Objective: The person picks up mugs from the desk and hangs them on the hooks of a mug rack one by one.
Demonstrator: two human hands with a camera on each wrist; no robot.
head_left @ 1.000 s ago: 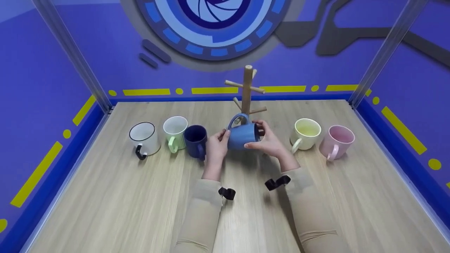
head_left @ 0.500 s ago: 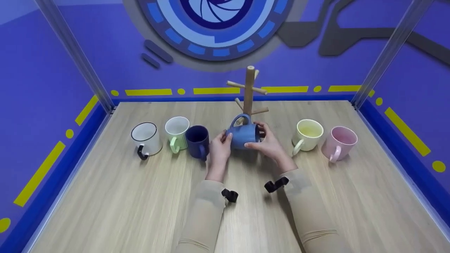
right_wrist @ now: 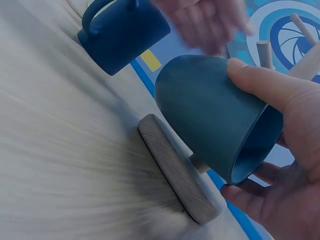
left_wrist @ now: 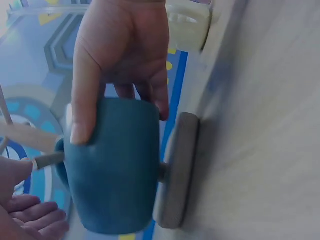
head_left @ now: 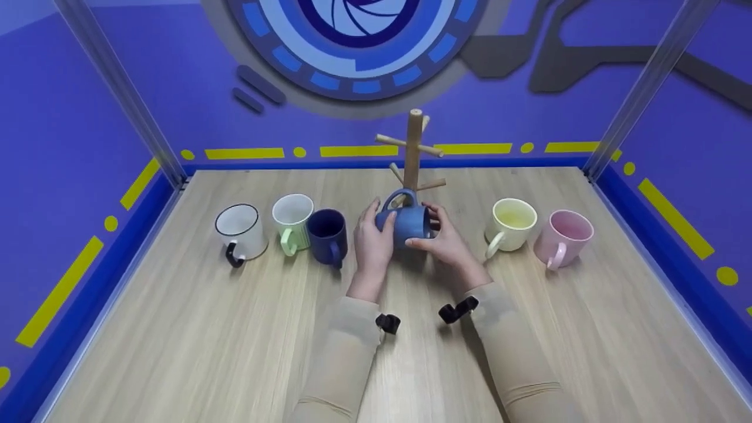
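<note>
A medium-blue mug (head_left: 410,226) lies sideways in the air in front of the wooden mug tree (head_left: 413,155), handle up, mouth to the right. One of the tree's lower pegs (left_wrist: 49,160) shows at the handle loop, its end poking out. My right hand (head_left: 451,239) grips the mug at its mouth, thumb on the outer wall (right_wrist: 210,105) and fingers by the rim. Beside the mug's bottom, my left hand (head_left: 374,247) has its fingers extended; in the left wrist view a gap shows between those fingers (left_wrist: 40,215) and the mug.
On the left stand a white mug with black handle (head_left: 244,235), a green-and-white mug (head_left: 296,220) and a navy mug (head_left: 324,238). A cream mug (head_left: 510,226) and a pink mug (head_left: 565,238) stand right. The tree's wooden base (right_wrist: 175,170) sits below the blue mug.
My left hand has let go of the mug's bottom end, its fingers straightening and shifting slightly right. The right hand keeps its grip, and the mug has barely moved.
</note>
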